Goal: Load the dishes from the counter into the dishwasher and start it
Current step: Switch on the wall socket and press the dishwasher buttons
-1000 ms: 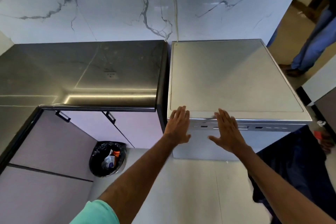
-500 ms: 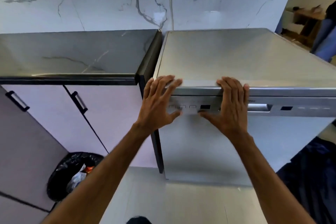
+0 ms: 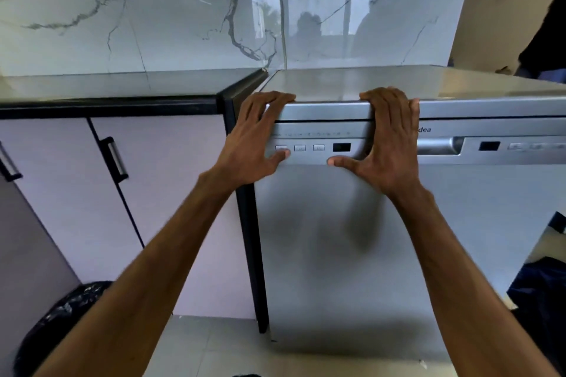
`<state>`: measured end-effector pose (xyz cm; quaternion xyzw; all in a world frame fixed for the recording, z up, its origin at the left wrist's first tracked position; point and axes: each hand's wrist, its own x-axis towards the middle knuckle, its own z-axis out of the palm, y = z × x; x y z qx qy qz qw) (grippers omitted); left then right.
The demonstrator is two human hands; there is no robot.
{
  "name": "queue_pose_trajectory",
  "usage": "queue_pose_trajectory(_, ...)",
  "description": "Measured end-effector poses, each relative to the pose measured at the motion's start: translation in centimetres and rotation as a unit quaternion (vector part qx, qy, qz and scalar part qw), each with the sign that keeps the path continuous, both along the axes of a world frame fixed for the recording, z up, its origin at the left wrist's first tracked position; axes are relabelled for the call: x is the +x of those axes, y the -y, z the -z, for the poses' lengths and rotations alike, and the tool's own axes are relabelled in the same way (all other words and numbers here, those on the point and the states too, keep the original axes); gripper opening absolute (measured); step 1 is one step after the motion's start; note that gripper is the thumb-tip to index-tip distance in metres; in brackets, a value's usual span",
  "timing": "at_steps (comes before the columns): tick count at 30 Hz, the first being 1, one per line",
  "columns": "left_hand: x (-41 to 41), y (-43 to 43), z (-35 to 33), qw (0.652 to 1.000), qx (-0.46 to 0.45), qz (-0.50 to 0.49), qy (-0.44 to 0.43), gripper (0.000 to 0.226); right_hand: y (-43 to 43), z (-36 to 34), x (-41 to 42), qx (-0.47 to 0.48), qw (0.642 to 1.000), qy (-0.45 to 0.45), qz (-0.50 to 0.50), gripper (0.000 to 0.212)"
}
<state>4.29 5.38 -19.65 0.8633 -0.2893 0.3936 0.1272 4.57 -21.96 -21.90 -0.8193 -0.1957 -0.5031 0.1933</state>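
Observation:
A silver dishwasher (image 3: 337,239) stands with its door closed, right of the dark counter (image 3: 122,86). Its control strip carries small buttons (image 3: 300,148), a dark display (image 3: 341,147) and a recessed handle (image 3: 438,145). My left hand (image 3: 260,135) lies on the top left corner of the door, fingers over the top edge, thumb on the leftmost button. My right hand (image 3: 386,138) rests beside it, fingers hooked over the top edge, thumb spread below the display. Neither hand holds anything. No dishes show on the counter.
Lilac cabinet doors with bar handles (image 3: 116,159) sit under the counter. A black bin bag (image 3: 55,324) stands on the floor at lower left. A cable (image 3: 283,18) runs from a wall socket down behind the dishwasher. A person stands at the far right (image 3: 548,40).
The view has dropped lower and closer to the dishwasher front. Both hands slid from the front of the top panel to hooking over the door's top edge, thumbs on the control strip.

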Motion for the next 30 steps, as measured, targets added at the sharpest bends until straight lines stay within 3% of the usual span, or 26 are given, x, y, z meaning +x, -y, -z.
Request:
queue_pose_trajectory(12, -0.2, -0.2, -0.1, 0.998, -0.021, 0.037, -0.035, 0.091, -0.7, 0.0, -1.3, 0.013, 0.999, -0.024, 0.044, 0.115)
queue_pose_trajectory(30, -0.1, 0.2, 0.1, 0.998, -0.052, 0.005, -0.034, 0.090, -1.3, -0.1, -1.4, 0.019, 0.997, -0.047, 0.067, 0.116)
